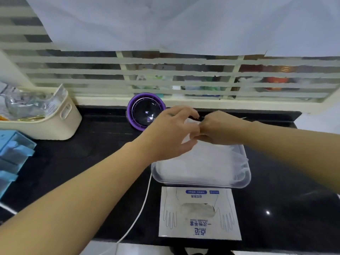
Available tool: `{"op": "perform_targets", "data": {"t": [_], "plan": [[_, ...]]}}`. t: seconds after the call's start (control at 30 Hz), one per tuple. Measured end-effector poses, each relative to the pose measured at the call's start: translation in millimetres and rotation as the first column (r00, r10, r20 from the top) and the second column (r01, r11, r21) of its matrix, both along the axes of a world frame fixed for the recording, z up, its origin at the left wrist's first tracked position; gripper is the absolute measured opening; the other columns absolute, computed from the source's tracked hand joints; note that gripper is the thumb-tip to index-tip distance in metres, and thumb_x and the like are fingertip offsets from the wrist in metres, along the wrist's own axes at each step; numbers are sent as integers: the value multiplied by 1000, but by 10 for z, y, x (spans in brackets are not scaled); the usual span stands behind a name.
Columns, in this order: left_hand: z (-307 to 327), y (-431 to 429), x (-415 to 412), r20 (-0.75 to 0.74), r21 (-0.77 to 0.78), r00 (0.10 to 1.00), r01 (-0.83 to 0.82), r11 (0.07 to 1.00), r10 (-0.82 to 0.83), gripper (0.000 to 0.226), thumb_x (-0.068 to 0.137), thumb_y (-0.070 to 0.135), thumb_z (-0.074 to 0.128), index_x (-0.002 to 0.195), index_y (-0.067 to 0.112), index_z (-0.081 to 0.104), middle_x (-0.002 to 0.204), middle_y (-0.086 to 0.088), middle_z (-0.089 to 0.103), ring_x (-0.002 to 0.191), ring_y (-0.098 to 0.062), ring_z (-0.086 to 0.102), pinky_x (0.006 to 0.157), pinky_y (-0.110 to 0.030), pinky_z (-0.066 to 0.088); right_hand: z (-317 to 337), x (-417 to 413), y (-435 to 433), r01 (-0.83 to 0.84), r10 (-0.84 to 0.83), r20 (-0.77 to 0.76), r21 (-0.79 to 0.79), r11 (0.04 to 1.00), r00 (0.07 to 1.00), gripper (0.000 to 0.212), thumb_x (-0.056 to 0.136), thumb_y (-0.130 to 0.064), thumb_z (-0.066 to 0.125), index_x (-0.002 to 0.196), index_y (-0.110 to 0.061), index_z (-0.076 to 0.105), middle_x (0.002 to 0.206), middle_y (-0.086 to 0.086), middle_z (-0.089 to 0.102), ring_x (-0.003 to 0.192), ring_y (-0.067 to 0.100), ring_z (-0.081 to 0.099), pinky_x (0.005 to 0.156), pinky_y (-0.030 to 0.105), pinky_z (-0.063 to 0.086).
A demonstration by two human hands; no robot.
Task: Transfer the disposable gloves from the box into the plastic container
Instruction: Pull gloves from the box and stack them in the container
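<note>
- Black countertop (82, 162) runs beneath a slatted window; a cream basket (55, 126) and a blue organiser (14, 150) occupy its left end.
- Purple round device (145, 111) stands at the back edge, near the left hand; a white cable (139, 214) runs off the near edge.
- Left hand (171, 133): fingers curled, apparently pinching thin film from the gloves (202, 162) above the far rim of the plastic container (202, 184).
- Gloves lie heaped in the container, one fold over its right rim. The box (198, 227), just before the near rim, shows more in its slot: transfer judged partly done.
- Right hand (219, 129): pinching likewise, touching the left hand.
- Bare counter right of the container offers the widest room.
</note>
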State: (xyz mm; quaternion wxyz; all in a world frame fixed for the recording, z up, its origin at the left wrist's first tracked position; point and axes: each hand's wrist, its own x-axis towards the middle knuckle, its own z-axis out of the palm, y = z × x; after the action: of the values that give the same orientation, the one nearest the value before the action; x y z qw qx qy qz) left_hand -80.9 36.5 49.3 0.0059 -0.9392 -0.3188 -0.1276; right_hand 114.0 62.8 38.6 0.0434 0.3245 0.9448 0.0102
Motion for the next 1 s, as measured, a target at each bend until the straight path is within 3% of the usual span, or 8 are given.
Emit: {"op": "perform_targets", "data": {"t": [0.1,0.17,0.27,0.43,0.6,0.77,0.87,1.0], "plan": [[-198,64,-51,-89,-254,985,-163,953,145,28,94,40,53,117,26,62,145,3,35,132,-19,34,101,-37,43,-181,-21,67,-19,20,19,-57,998,1000,31,101,-33,40,125,-27,58,102,-7,70,68,10,46,59,21,34],[-327,94,-51,-242,-270,961,-201,942,135,31,96,41,50,124,29,57,146,7,35,136,-16,30,109,-35,31,-296,-14,99,5,2,64,-103,995,998,29,101,-32,40,124,-28,57,106,-8,69,78,12,58,69,26,47],[-482,128,-7,-483,-259,873,-217,941,68,38,98,41,46,133,27,52,147,4,37,141,-18,26,118,-42,8,-411,-19,84,16,-6,92,-107,994,996,26,101,-32,38,118,-28,58,106,-9,67,90,13,61,79,32,51],[-639,125,168,-711,-247,702,-223,943,-21,43,102,39,38,133,15,54,140,-7,47,137,-27,34,119,-47,2,-537,-15,-40,141,-124,91,-215,966,988,34,98,-34,47,132,-28,50,126,-6,56,112,15,54,90,31,47],[-851,152,240,-811,-242,583,-278,929,-36,33,104,30,35,109,14,64,110,-4,62,115,-27,51,117,-52,-4,-702,84,-262,348,-289,237,-267,898,927,64,94,-47,48,147,-20,25,146,3,33,130,22,34,103,34,38],[-893,144,339,-837,-206,546,-362,909,28,59,100,56,21,90,15,62,102,-3,66,114,-26,53,118,-52,-7,-910,124,-328,492,-360,414,-274,826,836,76,94,-51,43,151,-11,12,156,8,17,139,28,23,113,43,24],[-940,124,374,-863,-164,500,-404,900,68,66,93,68,27,104,16,66,110,-5,63,117,-26,52,116,-56,-9,-1023,54,-356,524,-366,474,-257,812,800,82,94,-51,44,151,-9,3,158,8,10,142,28,17,114,43,20],[-971,72,392,-878,-109,468,-398,911,99,71,90,68,36,131,13,50,134,-9,49,124,-28,48,113,-58,-13,-1018,42,-364,525,-366,483,-248,814,796,82,94,-48,46,151,-8,2,157,10,11,141,28,19,113,43,23]]}}
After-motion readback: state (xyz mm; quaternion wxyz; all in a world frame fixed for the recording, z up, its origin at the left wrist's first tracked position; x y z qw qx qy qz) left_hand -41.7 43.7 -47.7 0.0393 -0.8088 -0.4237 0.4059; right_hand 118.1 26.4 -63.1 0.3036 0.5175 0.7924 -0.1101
